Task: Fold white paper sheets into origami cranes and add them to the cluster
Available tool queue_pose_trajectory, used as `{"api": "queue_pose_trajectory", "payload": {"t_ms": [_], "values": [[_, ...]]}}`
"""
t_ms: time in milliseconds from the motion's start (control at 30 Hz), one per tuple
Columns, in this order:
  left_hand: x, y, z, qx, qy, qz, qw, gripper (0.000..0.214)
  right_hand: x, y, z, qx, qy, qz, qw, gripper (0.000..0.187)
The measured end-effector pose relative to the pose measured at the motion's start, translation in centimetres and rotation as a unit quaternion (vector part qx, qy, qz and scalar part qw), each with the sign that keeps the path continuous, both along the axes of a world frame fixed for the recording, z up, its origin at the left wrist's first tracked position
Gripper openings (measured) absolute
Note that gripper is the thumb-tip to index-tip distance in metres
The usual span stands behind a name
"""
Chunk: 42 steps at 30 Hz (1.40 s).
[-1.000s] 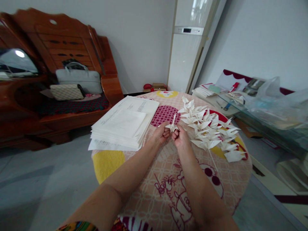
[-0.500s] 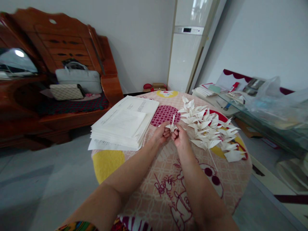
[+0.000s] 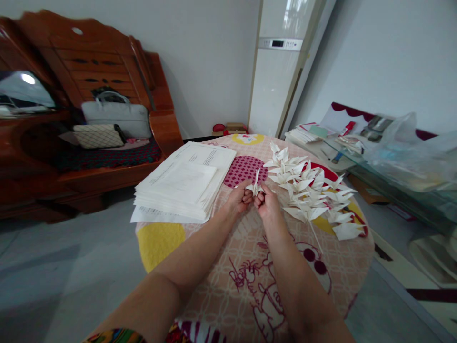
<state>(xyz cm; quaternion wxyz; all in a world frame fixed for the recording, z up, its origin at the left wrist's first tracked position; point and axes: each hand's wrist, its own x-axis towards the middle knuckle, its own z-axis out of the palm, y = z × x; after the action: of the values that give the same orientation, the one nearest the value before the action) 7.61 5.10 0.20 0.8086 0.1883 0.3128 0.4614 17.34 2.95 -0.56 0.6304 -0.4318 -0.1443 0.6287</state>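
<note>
A small white paper crane [image 3: 256, 188] is pinched between my two hands, its thin points sticking up. My left hand [image 3: 241, 197] grips its left side with curled fingers. On the other side, my right hand [image 3: 266, 200] holds the right part between thumb and fingers. To the right lies a spread of several finished white paper cranes [image 3: 300, 183], wings out and overlapping. A thick stack of white paper [image 3: 174, 186], some sheets printed, sits left of my hands, with a smaller blank sheet on top.
The round table [image 3: 228, 267] has a patterned pink cloth. At right stands a glass shelf [image 3: 385, 171] with a plastic bag [image 3: 407, 147] and papers. A wooden chair [image 3: 96, 62] holding bags is at left; a tall white air conditioner [image 3: 273, 85] stands behind.
</note>
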Motion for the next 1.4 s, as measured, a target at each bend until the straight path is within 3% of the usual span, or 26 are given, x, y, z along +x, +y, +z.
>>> {"api": "queue_pose_trajectory", "payload": {"t_ms": [1400], "values": [[0.15, -0.17, 0.29, 0.015, 0.005, 0.006, 1.000, 0.038, 0.01, -0.18, 0.32, -0.008, -0.015, -0.014, 1.000, 0.043]]}}
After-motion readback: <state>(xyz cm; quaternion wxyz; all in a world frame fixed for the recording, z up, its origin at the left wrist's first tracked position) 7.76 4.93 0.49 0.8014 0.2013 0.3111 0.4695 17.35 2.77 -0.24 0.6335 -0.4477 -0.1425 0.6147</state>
